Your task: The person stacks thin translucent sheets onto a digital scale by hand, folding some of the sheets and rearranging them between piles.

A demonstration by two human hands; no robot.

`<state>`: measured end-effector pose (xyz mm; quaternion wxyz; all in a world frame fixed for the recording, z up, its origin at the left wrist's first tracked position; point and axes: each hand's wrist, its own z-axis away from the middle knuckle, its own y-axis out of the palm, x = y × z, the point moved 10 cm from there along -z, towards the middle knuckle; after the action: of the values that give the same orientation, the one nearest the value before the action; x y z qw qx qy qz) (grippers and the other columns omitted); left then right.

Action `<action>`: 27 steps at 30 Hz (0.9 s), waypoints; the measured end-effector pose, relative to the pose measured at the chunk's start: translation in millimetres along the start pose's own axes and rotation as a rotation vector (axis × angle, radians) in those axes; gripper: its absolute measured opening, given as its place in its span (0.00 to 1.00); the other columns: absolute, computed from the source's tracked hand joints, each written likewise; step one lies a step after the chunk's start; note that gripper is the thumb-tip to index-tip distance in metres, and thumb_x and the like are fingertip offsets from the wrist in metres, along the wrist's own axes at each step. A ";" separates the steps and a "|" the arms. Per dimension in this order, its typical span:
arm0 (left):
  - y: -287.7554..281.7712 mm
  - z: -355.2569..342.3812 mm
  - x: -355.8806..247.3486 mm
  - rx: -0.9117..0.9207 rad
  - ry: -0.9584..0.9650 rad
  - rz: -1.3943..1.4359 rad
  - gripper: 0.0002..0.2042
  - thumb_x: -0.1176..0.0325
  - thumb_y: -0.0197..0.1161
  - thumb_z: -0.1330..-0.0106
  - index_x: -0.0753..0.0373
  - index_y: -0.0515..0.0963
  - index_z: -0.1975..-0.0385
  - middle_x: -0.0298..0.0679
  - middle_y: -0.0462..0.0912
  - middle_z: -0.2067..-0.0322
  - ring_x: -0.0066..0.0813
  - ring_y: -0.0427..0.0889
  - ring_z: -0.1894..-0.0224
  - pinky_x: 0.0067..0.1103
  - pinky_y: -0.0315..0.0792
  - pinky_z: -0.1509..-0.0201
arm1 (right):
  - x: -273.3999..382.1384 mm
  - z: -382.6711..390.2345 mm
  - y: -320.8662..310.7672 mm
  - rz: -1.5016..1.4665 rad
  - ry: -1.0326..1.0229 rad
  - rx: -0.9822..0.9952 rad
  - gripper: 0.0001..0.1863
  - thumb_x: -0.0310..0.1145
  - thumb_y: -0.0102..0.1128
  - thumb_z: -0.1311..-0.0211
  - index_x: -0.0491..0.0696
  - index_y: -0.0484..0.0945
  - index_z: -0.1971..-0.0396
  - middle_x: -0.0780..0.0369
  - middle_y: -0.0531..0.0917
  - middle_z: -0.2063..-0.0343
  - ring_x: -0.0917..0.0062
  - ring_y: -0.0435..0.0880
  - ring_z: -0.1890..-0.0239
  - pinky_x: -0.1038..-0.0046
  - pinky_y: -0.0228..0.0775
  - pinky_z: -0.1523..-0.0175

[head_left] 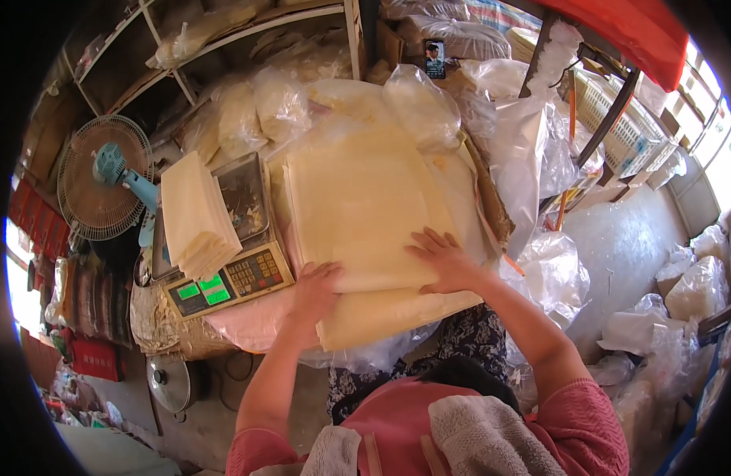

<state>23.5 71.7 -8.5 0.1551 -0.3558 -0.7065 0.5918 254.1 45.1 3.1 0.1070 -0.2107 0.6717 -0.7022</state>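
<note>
A wide stack of thin, pale yellow sheets point(357, 206) lies on the work surface in front of me. Its near part point(393, 309) forms a band along the edge closest to my body; I cannot tell whether it is folded over. At the left near corner, my left hand point(318, 287) rests on the sheets, fingers stretched out. My right hand point(438, 258) lies flat on the right side of the stack, fingers spread. Left of the stack, a digital scale point(262, 270) with green lit displays carries a folded bundle of similar sheets point(192, 210).
Stuffed clear plastic bags point(421, 107) line the back, near an upright phone point(434, 59). A fan point(105, 176) stands at the left, with a lidded pot point(171, 383) on the floor below. White crates point(619, 119) and loose plastic bags point(556, 270) sit to the right.
</note>
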 end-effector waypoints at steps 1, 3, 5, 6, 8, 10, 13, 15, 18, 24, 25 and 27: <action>-4.0 -1.7 8.5 0.041 -0.058 0.123 0.24 0.63 0.72 0.50 0.62 0.76 0.52 0.42 0.82 0.53 0.42 0.80 0.52 0.37 0.59 0.33 | -7.7 6.5 2.9 -0.120 -0.102 -0.038 0.46 0.54 0.68 0.51 0.51 0.61 0.34 0.54 0.62 0.34 0.58 0.58 0.30 0.59 0.52 0.29; -23.6 4.7 19.7 -0.025 -0.135 0.347 0.19 0.68 0.71 0.50 0.63 0.77 0.58 0.43 0.85 0.69 0.40 0.85 0.68 0.38 0.66 0.39 | -6.1 11.0 -4.2 -0.245 -0.213 -0.073 0.42 0.54 0.66 0.47 0.50 0.64 0.36 0.52 0.68 0.37 0.60 0.63 0.32 0.62 0.56 0.31; -24.9 10.9 35.1 -0.034 -0.381 0.608 0.20 0.68 0.71 0.48 0.63 0.76 0.55 0.44 0.85 0.69 0.41 0.84 0.68 0.37 0.67 0.40 | -41.7 18.6 9.9 -0.605 0.257 0.135 0.29 0.51 0.60 0.40 0.47 0.72 0.45 0.50 0.81 0.54 0.60 0.78 0.46 0.62 0.69 0.44; -13.2 20.5 48.4 -0.042 -0.628 0.866 0.21 0.67 0.71 0.47 0.63 0.75 0.53 0.45 0.84 0.69 0.41 0.84 0.68 0.37 0.68 0.41 | -39.0 15.6 7.9 -0.608 0.259 0.135 0.29 0.51 0.60 0.40 0.47 0.72 0.45 0.50 0.81 0.54 0.60 0.78 0.46 0.62 0.69 0.44; -5.4 8.0 57.4 -0.178 -0.704 0.901 0.23 0.66 0.71 0.45 0.63 0.73 0.50 0.48 0.83 0.63 0.41 0.83 0.63 0.36 0.68 0.40 | -55.3 11.8 1.1 -0.790 0.535 -0.034 0.21 0.49 0.55 0.34 0.44 0.76 0.58 0.51 0.83 0.69 0.55 0.82 0.61 0.57 0.71 0.57; 3.4 -3.5 62.5 -0.317 -0.771 0.935 0.25 0.66 0.70 0.43 0.63 0.71 0.46 0.51 0.81 0.58 0.41 0.81 0.58 0.35 0.68 0.40 | -62.8 -0.7 7.7 -0.725 0.551 -0.119 0.20 0.49 0.54 0.34 0.44 0.76 0.68 0.52 0.82 0.73 0.54 0.82 0.65 0.55 0.70 0.60; -5.3 -23.0 51.6 -0.293 -0.660 0.192 0.32 0.57 0.66 0.38 0.64 0.64 0.37 0.53 0.70 0.41 0.42 0.71 0.40 0.37 0.61 0.34 | -69.2 -14.7 -1.7 -0.484 0.613 -0.222 0.20 0.48 0.55 0.34 0.43 0.74 0.71 0.50 0.81 0.75 0.55 0.82 0.64 0.56 0.71 0.59; 19.3 -39.0 28.6 -0.087 -0.445 0.076 0.34 0.48 0.58 0.34 0.65 0.61 0.34 0.50 0.58 0.32 0.43 0.56 0.29 0.40 0.51 0.28 | -72.3 -20.6 8.7 -0.423 0.639 -0.116 0.19 0.48 0.54 0.34 0.45 0.76 0.60 0.52 0.82 0.66 0.56 0.82 0.60 0.57 0.72 0.57; 30.5 -36.1 26.3 -0.040 -0.445 0.021 0.32 0.47 0.52 0.31 0.59 0.60 0.32 0.46 0.54 0.29 0.40 0.50 0.26 0.41 0.42 0.25 | -62.7 -26.4 -4.1 -0.330 0.623 -0.183 0.24 0.48 0.51 0.33 0.49 0.70 0.43 0.53 0.76 0.47 0.56 0.76 0.45 0.57 0.69 0.45; 29.7 -38.1 18.6 -0.074 -0.432 -0.024 0.32 0.47 0.50 0.30 0.62 0.59 0.32 0.47 0.53 0.29 0.41 0.49 0.26 0.42 0.45 0.26 | -11.9 -38.9 -0.6 0.090 0.116 -0.407 0.30 0.46 0.51 0.33 0.52 0.61 0.33 0.55 0.58 0.31 0.57 0.54 0.29 0.45 0.47 0.31; 29.9 -39.7 21.5 -0.077 -0.433 -0.027 0.32 0.47 0.50 0.30 0.62 0.59 0.32 0.47 0.53 0.29 0.41 0.49 0.26 0.42 0.45 0.26 | -14.1 -40.3 2.7 0.090 0.113 -0.410 0.30 0.46 0.51 0.33 0.52 0.61 0.33 0.55 0.58 0.31 0.57 0.54 0.29 0.45 0.47 0.31; 33.4 -41.4 26.7 -0.059 -0.442 0.065 0.34 0.53 0.56 0.32 0.63 0.55 0.31 0.51 0.51 0.29 0.44 0.50 0.27 0.40 0.45 0.25 | -9.0 -39.0 -5.2 0.125 0.108 -0.458 0.30 0.47 0.52 0.34 0.50 0.64 0.35 0.55 0.62 0.34 0.57 0.59 0.32 0.42 0.48 0.33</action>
<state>42.0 121.7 -35.1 -0.0334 -0.2444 -0.7285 0.6391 245.6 84.5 6.5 0.0636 -0.1495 0.8299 -0.5337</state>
